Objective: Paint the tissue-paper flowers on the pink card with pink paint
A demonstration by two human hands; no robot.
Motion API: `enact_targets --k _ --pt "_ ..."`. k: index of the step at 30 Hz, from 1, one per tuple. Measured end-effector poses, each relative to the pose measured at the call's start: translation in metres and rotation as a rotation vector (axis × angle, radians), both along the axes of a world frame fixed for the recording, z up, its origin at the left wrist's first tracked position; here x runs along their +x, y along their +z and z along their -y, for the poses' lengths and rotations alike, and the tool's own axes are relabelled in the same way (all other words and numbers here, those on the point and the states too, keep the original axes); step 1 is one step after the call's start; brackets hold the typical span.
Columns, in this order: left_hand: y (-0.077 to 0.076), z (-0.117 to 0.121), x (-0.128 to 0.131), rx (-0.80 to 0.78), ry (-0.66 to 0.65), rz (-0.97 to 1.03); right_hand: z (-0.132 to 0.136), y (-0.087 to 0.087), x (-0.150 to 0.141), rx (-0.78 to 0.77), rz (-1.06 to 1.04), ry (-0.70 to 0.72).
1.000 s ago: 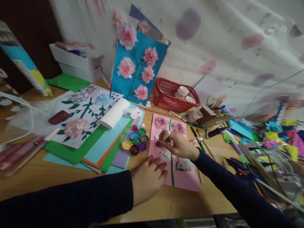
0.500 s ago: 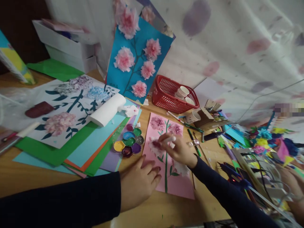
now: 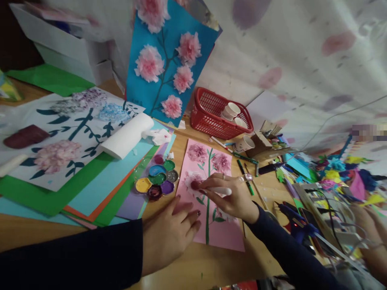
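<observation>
My right hand (image 3: 231,199) grips a white-handled paint dauber (image 3: 222,190), its dark red tip pressed to a pale tissue-paper flower on the pink sheet (image 3: 225,237). That sheet carries a painted green stem (image 3: 207,219), leaves and purplish flowers; my hand partly covers a lower white flower. My left hand (image 3: 172,231) lies flat with fingers spread, at the sheet's left edge, holding nothing. Just beyond it sits a paint palette (image 3: 157,179) with several coloured wells, the dark red one (image 3: 155,191) nearest my left hand.
Left of the palette are stacked coloured papers (image 3: 87,197), a paper roll (image 3: 127,137) and a flower picture (image 3: 57,183). Behind stand a blue flower picture (image 3: 145,90) and a red basket (image 3: 208,121) with cups. Markers (image 3: 245,177) and a glue gun (image 3: 294,221) lie right; another person's arm (image 3: 375,237) shows.
The view has shifted, sliding the left-hand papers further left. My right hand has turned the dauber, its handle now pointing right, with the tip still at the same flower. My left hand stays flat.
</observation>
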State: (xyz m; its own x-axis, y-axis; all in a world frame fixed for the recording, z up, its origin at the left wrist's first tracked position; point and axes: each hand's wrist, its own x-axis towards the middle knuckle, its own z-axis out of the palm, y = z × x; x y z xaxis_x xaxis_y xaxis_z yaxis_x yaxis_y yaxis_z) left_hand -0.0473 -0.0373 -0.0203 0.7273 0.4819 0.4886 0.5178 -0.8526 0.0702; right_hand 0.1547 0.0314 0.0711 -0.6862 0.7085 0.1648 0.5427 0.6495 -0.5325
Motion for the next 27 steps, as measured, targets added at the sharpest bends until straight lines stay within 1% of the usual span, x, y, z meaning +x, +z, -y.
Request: enact_targets --k 2,4,7,8,11,12,13,15,16,17,19,20,21,23,24,27 --pt "0.002 0.000 -0.001 -0.004 -0.003 -0.013 0.001 -0.002 0.007 -0.023 0.081 0.011" --pt "0.004 0.000 -0.001 0.000 -0.012 -0.018 0.004 -0.004 0.016 -0.041 0.123 -0.067" --pt "0.005 0.000 -0.001 0.010 -0.025 -0.025 0.009 -0.007 0.023 -0.011 0.011 -0.268" --pt "0.005 0.000 -0.001 0.010 -0.029 -0.028 0.010 -0.008 0.023 -0.032 -0.035 -0.291" --pt "0.006 -0.001 -0.002 0.006 -0.036 -0.026 0.013 -0.017 0.018 -0.224 -0.104 -0.241" --pt "0.006 -0.001 -0.003 0.007 -0.039 -0.025 0.012 -0.020 0.016 -0.265 -0.128 -0.256" --pt "0.007 -0.001 -0.003 0.012 -0.046 -0.026 0.012 -0.023 0.016 -0.266 -0.164 -0.314" --pt "0.008 -0.002 -0.003 0.025 -0.057 -0.031 0.012 -0.025 0.016 -0.212 -0.226 -0.449" --pt "0.008 -0.002 -0.003 0.029 -0.058 -0.033 0.012 -0.024 0.016 -0.220 -0.227 -0.464" --pt "0.009 -0.003 -0.003 0.032 -0.059 -0.038 0.013 -0.022 0.015 -0.271 -0.219 -0.435" --pt "0.008 -0.003 -0.003 0.031 -0.061 -0.050 0.013 -0.012 0.009 -0.407 -0.228 -0.319" --pt "0.008 -0.003 -0.003 0.031 -0.062 -0.061 0.011 -0.006 0.002 -0.434 -0.254 -0.277" --pt "0.007 -0.003 -0.002 0.032 -0.066 -0.077 0.008 0.000 -0.006 -0.416 -0.284 -0.263" --pt "0.005 -0.003 -0.002 0.036 -0.071 -0.106 -0.005 0.008 -0.028 -0.275 -0.296 -0.242" --pt "0.005 -0.003 -0.003 0.033 -0.072 -0.121 -0.014 0.009 -0.041 -0.209 -0.278 -0.218" --pt "0.004 -0.004 -0.005 0.009 -0.087 -0.150 -0.044 0.003 -0.079 -0.055 -0.208 -0.111"
